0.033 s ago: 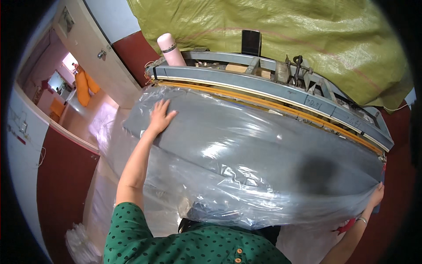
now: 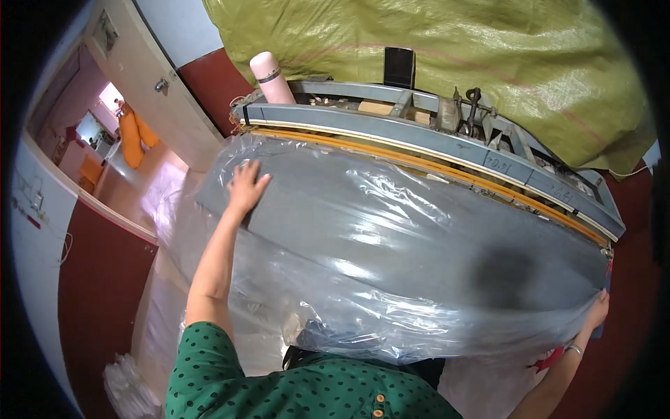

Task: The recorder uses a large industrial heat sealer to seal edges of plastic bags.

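A large sheet of clear plastic film (image 2: 391,279) lies over a grey work surface (image 2: 307,202) and hangs down at the near side by my body. My left hand (image 2: 246,188) rests on the film near the left end, fingers spread and palm down. At the far right my right hand (image 2: 597,311) grips the film's edge, with folds running toward it; part of its fingers is hidden. Along the far side of the surface runs a long metal frame with a grey-blue beam (image 2: 391,134) and an orange strip (image 2: 433,166).
A pink bottle (image 2: 272,78) and a black phone (image 2: 398,68) stand on the frame, near a dark metal clamp (image 2: 473,112). A yellow-green woven sheet (image 2: 488,49) hangs behind. At left, a door (image 2: 143,77) stands ajar; bundled plastic (image 2: 129,387) lies on the floor.
My left hand has slid slightly left across the film, and the wrinkles and glints in the film's middle have shifted. My right hand stays at the right edge.
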Motion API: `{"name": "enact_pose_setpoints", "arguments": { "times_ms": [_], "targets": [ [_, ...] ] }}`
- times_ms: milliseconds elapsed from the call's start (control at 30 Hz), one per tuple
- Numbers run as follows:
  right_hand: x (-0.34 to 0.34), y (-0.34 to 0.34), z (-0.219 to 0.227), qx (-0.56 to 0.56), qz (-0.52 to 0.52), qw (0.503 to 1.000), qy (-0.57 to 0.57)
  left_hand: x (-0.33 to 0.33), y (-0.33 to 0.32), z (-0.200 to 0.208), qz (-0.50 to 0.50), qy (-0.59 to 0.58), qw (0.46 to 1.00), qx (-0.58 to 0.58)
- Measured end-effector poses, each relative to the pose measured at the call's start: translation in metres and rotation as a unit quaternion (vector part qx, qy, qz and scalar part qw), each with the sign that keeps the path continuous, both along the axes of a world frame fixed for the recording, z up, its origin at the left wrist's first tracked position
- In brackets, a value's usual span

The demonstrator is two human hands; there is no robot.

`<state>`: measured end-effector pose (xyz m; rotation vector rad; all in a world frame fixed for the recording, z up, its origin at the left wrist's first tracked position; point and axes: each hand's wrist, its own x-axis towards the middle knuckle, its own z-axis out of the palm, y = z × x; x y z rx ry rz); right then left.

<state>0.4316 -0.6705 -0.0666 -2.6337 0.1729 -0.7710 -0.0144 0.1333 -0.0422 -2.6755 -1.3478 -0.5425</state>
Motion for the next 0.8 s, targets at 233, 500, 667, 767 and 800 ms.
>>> {"name": "enact_pose_setpoints", "arguments": {
  "times_ms": [233,500,667,767,800],
  "targets": [
    [0.004,-0.010,-0.002,-0.054,0.010,0.998,-0.006,-0.079,-0.006,-0.001,-0.016,-0.074,0.996,-0.056],
    [0.003,-0.022,-0.004,-0.027,-0.008,0.999,0.037,-0.007,-0.002,0.015,-0.229,-0.115,0.962,-0.092],
    [-0.027,0.016,0.019,0.010,0.004,0.998,0.056,0.031,0.045,0.041,-0.127,0.180,0.932,-0.287],
    [-0.028,0.040,0.019,0.013,-0.016,0.999,0.029,0.057,0.037,0.072,-0.199,0.298,0.912,-0.200],
    [-0.029,0.049,0.023,0.066,0.010,0.998,0.015,0.075,0.010,0.075,-0.248,0.244,0.921,-0.177]
  ]
}}
